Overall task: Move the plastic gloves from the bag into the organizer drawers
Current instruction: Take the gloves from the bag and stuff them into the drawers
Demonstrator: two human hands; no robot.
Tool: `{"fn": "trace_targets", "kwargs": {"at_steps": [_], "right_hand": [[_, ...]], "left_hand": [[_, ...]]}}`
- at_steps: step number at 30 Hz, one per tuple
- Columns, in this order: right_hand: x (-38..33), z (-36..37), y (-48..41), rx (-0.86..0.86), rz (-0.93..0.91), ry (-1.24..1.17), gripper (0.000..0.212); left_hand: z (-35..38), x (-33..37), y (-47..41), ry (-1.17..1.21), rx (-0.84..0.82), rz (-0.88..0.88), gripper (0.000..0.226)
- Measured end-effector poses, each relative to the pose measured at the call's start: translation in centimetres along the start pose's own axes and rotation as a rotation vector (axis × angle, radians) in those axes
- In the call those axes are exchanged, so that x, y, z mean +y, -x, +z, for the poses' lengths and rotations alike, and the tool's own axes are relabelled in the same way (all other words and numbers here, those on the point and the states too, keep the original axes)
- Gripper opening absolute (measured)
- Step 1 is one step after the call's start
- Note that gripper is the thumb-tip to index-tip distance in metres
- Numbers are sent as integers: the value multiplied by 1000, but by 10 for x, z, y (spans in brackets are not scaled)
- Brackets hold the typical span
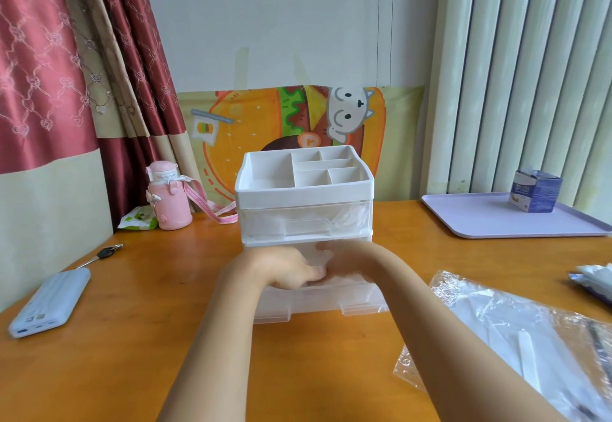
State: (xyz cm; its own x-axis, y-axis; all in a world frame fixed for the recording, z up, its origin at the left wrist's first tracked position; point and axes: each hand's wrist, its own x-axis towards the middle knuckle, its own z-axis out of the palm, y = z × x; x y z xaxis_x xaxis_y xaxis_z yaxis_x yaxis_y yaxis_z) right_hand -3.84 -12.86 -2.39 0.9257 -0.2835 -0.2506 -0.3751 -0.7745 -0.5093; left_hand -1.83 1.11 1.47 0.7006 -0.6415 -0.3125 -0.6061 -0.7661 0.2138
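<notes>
Orange table (132, 355) bears organizer (304, 195); curtain (43, 74), perhaps blinds (530, 74), behind.

Soft, even daylight is brightest at the blinds (516, 74) beyond and right of the hands (288, 269); shadows on the counter (165, 339) are faint. The plastic bag (516, 332) right of them glints. Wide-angle bending curves the curtain (43, 74) far left
</notes>
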Motion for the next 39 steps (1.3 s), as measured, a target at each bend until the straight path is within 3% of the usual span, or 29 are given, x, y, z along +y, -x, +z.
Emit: {"fn": "trace_targets", "kwargs": {"at_steps": [2,6,16,19,23,27,30,34,39], "right_hand": [[4,-3,2,32,37,-169,62],[2,-3,6,114,98,-241,42],[-23,-29,36,59,-2,366,36],[-19,-44,59,22,-132,398,40],[9,-63,105,77,-284,248,28],[58,-73,127,314,-281,99,13],[97,-77,142,464,-159,82,31],[151,-78,154,557,17,80,40],[217,-75,160,480,226,129,35]], "left_hand": [[2,-2,-6,-54,15,-31,46],[4,-6,-11,-41,28,-15,40],[7,-11,-12,82,80,-40,39],[8,-10,-11,62,109,-54,38],[-1,-9,-7,99,232,-61,33],[-2,16,9,244,520,178,21],[13,61,23,373,651,398,34],[60,108,10,365,563,588,44],[126,136,-18,311,312,692,26]]}}
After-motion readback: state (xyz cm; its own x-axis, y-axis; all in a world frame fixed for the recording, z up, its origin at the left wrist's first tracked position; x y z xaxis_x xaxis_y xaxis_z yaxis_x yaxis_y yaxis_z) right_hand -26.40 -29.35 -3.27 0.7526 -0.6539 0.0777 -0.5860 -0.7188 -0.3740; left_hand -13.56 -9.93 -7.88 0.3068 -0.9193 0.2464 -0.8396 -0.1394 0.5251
